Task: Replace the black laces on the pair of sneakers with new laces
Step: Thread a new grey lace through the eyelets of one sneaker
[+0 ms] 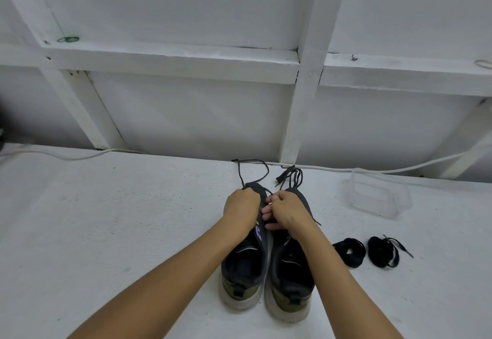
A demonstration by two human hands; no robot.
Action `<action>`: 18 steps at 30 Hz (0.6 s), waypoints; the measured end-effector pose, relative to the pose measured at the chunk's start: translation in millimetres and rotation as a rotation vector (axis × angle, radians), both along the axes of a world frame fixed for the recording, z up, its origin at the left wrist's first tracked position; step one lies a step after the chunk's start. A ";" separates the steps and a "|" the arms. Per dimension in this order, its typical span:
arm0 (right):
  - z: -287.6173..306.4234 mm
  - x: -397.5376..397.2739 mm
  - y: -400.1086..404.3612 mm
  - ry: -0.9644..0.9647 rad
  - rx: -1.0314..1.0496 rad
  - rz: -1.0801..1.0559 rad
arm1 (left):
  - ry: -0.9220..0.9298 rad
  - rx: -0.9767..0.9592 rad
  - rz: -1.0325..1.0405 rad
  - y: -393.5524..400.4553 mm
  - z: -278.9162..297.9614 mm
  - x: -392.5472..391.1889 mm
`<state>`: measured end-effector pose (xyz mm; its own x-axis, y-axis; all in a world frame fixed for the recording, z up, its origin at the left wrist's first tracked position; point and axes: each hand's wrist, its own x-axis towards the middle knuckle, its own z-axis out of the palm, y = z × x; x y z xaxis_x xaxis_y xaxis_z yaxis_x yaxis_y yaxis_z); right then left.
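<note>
Two dark sneakers stand side by side on the white table, heels toward me: the left sneaker [243, 266] and the right sneaker [291, 272]. My left hand [241, 206] grips the front of the left sneaker. My right hand [286, 212] pinches a black lace over the left sneaker's eyelets. A loose black lace [254, 172] trails from the left sneaker's toe toward the wall. Another loose lace end [291, 176] lies past the right sneaker's toe. Two coiled black laces [349, 252] [383, 252] lie to the right of the shoes.
A clear plastic container [378, 192] sits at the right near the wall. A white cable [80, 155] runs along the table's back edge. The white framed wall [186, 115] rises right behind the table.
</note>
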<state>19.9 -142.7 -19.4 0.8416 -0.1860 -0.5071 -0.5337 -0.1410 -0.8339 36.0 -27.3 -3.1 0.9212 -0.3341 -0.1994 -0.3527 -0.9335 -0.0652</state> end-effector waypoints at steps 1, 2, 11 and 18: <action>-0.6 -0.1 -0.6 0.000 0.001 -0.008 | 0.008 -0.003 -0.009 2.5 0.3 0.2; -1.3 -0.4 -1.2 -0.002 0.000 -0.017 | 0.013 -0.020 -0.012 6.8 0.7 1.6; -3.7 -1.9 0.0 0.000 0.047 -0.071 | -0.192 -0.493 -0.144 49.4 -21.9 2.3; -8.6 -1.7 -1.2 -0.055 0.123 -0.065 | 0.170 -0.891 0.126 60.0 -23.3 1.3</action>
<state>18.2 -143.9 -28.0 0.8570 -0.1805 -0.4828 -0.4912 -0.0021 -0.8711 37.3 32.7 -26.4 0.9431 -0.3283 -0.0525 -0.1837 -0.6461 0.7408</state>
